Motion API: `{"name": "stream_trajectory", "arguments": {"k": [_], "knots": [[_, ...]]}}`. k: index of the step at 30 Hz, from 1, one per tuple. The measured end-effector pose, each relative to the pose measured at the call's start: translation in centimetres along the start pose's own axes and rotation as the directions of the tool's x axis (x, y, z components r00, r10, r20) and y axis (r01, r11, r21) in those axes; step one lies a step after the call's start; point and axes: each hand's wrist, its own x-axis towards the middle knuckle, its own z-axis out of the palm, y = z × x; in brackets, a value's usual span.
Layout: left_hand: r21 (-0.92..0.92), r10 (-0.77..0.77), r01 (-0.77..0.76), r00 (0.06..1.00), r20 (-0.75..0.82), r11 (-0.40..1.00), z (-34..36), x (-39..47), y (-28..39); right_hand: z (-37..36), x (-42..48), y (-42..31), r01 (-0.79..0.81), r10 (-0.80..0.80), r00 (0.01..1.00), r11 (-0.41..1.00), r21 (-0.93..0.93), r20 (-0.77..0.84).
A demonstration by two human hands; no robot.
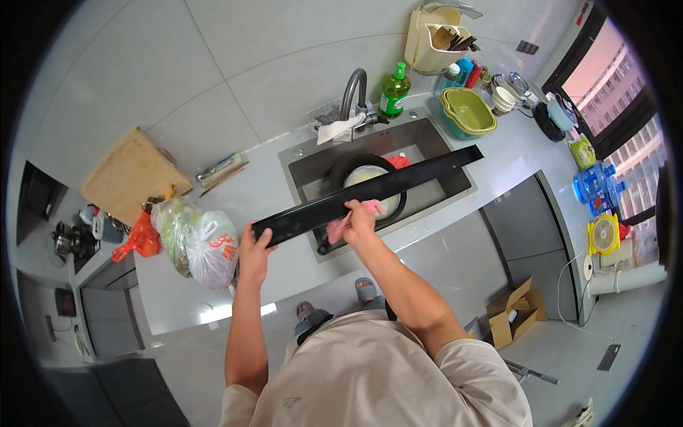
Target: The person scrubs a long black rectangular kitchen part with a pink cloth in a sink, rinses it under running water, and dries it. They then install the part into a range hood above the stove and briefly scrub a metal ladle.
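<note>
A long black panel (384,184) is held at a slant over the sink (464,179), its right end higher in the picture. My left hand (257,251) grips its lower left end, thumb on top. My right hand (358,224) holds a pink cloth (337,229) against the panel's near edge, about its middle. Beneath the panel, in the sink, sits a black round pan (355,160) with whitish liquid (365,173); the panel hides part of it. Some red material (399,161) lies beside the pan. A white cloth (339,129) hangs by the dark faucet (352,85).
Filled plastic bags (212,251) and a wooden cutting board (133,176) occupy the counter's left. Behind the sink stands a green soap bottle (395,93). Nested basins (469,111) are right of it. An open cardboard box (501,320) is on the floor at right.
</note>
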Motion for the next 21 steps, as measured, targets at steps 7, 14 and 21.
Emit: {"name": "stream_trajectory", "arguments": {"k": [7,14,21], "knots": [[0.268,-0.127,0.072,0.972,0.197,0.961,1.0,4.1,0.5,3.2,-4.4,5.8,0.073,-0.075,0.996,0.997,0.038,0.052],[-0.134,-0.162,0.222,0.92,0.356,0.966,-1.7,5.9,0.4,0.2,-9.3,3.1,0.688,-0.624,0.726,0.653,-0.317,0.289],[-0.184,-0.062,0.169,0.877,0.476,0.968,-3.0,5.5,0.3,5.1,-9.1,5.9,0.849,-0.026,0.33,-0.428,-0.309,0.944]]}}
